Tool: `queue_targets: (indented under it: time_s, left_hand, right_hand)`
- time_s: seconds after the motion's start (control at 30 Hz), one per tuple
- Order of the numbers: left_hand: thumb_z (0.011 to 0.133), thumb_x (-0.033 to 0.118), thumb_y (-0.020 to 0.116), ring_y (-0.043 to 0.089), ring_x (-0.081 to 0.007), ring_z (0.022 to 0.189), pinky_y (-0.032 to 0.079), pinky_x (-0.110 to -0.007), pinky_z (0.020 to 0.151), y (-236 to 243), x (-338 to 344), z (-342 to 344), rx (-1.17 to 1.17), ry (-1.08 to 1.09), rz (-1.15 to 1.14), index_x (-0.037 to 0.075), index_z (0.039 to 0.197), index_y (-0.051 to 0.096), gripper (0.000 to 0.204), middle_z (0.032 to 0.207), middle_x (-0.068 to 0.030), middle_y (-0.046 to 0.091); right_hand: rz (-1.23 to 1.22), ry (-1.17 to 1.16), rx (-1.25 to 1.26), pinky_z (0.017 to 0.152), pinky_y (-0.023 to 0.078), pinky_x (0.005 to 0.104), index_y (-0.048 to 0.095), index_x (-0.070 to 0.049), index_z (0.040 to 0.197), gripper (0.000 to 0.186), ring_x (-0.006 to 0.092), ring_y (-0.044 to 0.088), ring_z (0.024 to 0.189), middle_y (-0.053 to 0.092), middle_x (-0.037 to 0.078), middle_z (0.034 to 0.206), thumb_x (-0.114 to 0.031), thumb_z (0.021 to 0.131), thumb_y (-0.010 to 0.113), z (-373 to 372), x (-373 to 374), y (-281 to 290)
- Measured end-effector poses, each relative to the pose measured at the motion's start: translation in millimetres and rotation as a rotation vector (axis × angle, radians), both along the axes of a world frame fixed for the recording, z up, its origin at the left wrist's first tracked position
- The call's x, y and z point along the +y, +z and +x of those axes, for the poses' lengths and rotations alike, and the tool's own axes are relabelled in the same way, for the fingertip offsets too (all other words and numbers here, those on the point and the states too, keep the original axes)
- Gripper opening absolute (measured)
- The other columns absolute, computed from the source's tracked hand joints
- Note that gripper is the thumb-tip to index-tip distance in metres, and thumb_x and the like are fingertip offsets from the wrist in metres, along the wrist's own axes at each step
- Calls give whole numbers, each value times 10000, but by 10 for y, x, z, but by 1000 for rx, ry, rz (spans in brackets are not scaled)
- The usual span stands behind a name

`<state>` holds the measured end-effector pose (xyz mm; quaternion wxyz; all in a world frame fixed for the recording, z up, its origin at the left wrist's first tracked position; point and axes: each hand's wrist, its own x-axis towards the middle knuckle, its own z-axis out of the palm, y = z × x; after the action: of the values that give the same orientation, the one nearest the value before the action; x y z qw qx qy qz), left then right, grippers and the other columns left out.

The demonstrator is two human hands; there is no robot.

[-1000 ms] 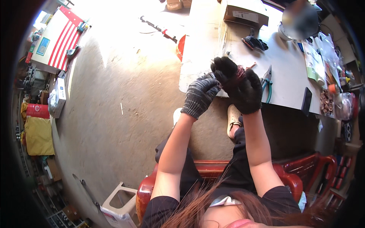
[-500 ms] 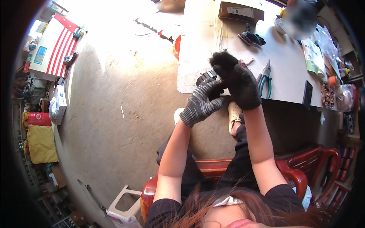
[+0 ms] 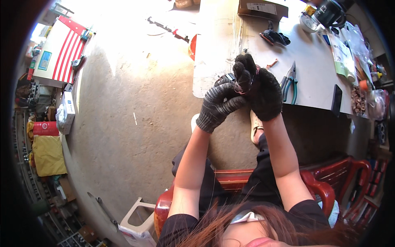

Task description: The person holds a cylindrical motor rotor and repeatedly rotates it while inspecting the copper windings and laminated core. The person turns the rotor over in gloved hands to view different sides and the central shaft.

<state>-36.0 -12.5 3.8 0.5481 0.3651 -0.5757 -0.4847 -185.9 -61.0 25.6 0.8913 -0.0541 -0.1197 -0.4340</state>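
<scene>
Both my hands wear dark knitted work gloves and meet above the table's near edge. My left hand (image 3: 218,103), in a grey-streaked glove, is closed, its fingertips pinching thin reddish wire strands (image 3: 238,87). Fingers curled, my right hand (image 3: 265,94) is closed around the same strands; a little of the reddish wire shows along its index side. How much wire lies inside the gloves is hidden. Just behind my left fingers sits a small black object (image 3: 226,77), mostly covered. A short copper-coloured scrap (image 3: 272,63) lies beyond my right hand. Teal-handled pliers (image 3: 289,83) rest to its right.
On the white table (image 3: 214,53) lie a spare dark glove (image 3: 275,38), a cardboard box (image 3: 263,9), a black phone (image 3: 336,100) at the right edge and a pile of copper-coloured bits (image 3: 358,101). A black kettle-like vessel (image 3: 330,14) stands far right. A red wooden chair (image 3: 232,177) is under me.
My left hand has turned, its fingertips now pinching at the strands. My right fingers have curled inward, and reddish wire now shows between the hands. The view has shifted slightly.
</scene>
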Motion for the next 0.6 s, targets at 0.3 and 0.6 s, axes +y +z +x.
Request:
queue_targets:
  time_s: [0.3,0.6]
  left_hand:
    - [750,104,719,538,-208,799,449,-316,735,118,-29,-54,-151,111,-61,9,933,639,221,852,-80,558]
    - [797,76,670,538,-144,874,466,-281,809,150,66,-102,261,32,352,4,1007,602,232,971,-33,550]
  right_hand:
    - [-26,-129,173,1145,205,408,310,63,1369,535,321,314,1337,371,188,1416,-139,913,504,-96,-32,39]
    - [-460,-167,524,1099,303,423,368,58,1343,494,321,438,1258,433,195,1370,-192,927,459,-79,-39,89]
